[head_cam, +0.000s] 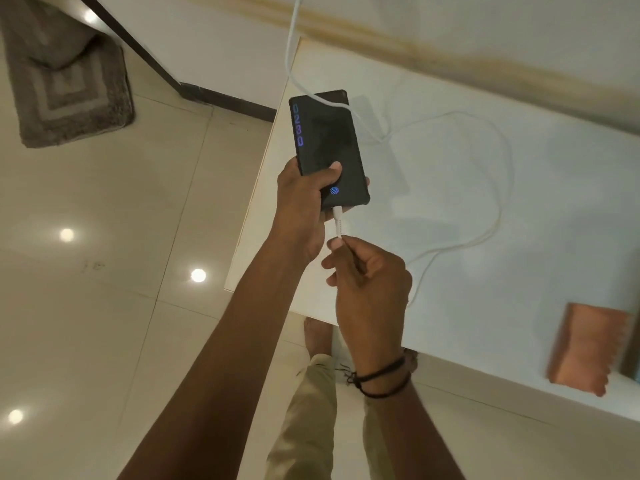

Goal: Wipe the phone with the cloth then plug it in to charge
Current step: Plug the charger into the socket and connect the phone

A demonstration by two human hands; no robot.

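Observation:
A black phone (pixel 325 140) is held over the left end of the white table (pixel 519 188) by my left hand (pixel 301 206), thumb on its screen. The screen glows with blue digits along one side and a fingerprint icon near the bottom. A white charging cable (pixel 485 233) has its plug (pixel 337 221) seated in the phone's bottom port. My right hand (pixel 367 282) pinches the cable just below the plug. The cable loops across the table and runs up the wall behind the phone. An orange-brown cloth (pixel 585 351) lies folded near the table's front right edge.
Glossy cream floor tiles (pixel 104 306) spread to the left, with a grey mat (pixel 69 77) at the top left. My legs and a bare foot (pixel 317 337) stand at the table's front edge. The wall runs along the table's far side.

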